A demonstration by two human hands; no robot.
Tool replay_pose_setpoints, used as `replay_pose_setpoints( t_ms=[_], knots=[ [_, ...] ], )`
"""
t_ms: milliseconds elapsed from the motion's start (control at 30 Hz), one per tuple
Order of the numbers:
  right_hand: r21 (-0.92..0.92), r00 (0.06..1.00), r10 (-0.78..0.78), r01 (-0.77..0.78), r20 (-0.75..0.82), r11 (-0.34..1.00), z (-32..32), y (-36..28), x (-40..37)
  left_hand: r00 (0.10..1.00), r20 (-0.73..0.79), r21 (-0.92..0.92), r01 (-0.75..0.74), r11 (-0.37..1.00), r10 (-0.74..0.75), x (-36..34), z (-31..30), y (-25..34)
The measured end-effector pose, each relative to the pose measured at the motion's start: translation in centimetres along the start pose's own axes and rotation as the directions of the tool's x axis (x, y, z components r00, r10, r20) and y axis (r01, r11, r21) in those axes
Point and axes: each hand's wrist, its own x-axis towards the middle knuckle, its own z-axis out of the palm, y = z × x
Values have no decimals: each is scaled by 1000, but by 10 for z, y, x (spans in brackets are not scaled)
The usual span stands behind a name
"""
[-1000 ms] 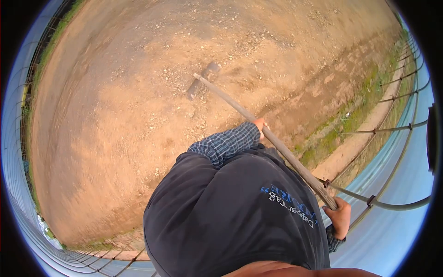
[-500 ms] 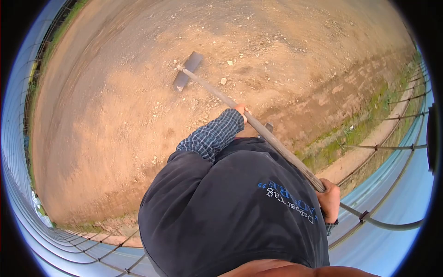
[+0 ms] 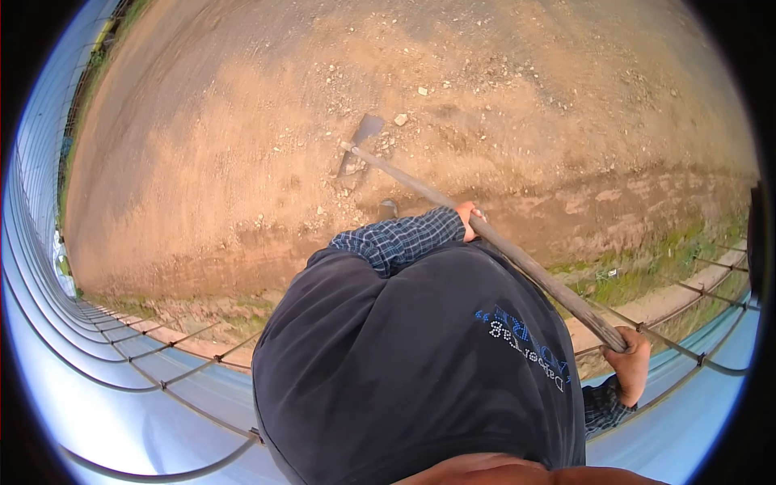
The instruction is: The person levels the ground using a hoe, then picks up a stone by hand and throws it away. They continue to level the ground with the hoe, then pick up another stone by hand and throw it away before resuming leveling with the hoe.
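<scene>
A long-handled hoe (image 3: 558, 289) slants across my front, its wooden shaft running from upper left to lower right. Its wide flat metal blade (image 3: 369, 128) rests on the dirt, with crumbs of soil and stones against it. My left hand (image 3: 469, 220), in a checked sleeve, is closed around the middle of the shaft. Near the shaft's end, my right hand (image 3: 630, 356) is wrapped around it beside my right hip. Part of a shoe (image 3: 388, 208) shows past my left forearm.
Bare brown ground (image 3: 202, 170) with scattered stones, such as a pale one (image 3: 401, 119), spreads ahead. A mossy strip and concrete edging (image 3: 679, 301) lie to the right. A wire fence (image 3: 166, 385) with bluish sheeting runs along the left, behind and right.
The hoe has been drawn back toward me, its blade sliding over the dirt. Both hands have shifted right, still on the shaft, and a shoe has come into view by the left forearm.
</scene>
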Motion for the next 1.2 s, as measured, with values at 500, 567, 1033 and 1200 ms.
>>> replay_pose_setpoints(
  t_ms=[500, 567, 1033, 1200],
  knots=[
    [-84, 894, -404, 425, 197, 901, 68, -13, 151, 902, -173, -296, -432, 852, 397, 30, -69, 116],
    [-134, 871, -446, 477, 207, 869, 75, -19, 148, 905, -198, -300, -422, 856, 377, 37, -74, 125],
    [-191, 961, -257, 271, 99, 943, -63, -19, 110, 990, 102, -439, -46, 897, 101, 17, 30, 10],
    [-100, 938, -281, 305, 201, 947, -12, -30, 135, 958, -43, -463, -270, 844, 283, 27, -15, 58]
  ],
)
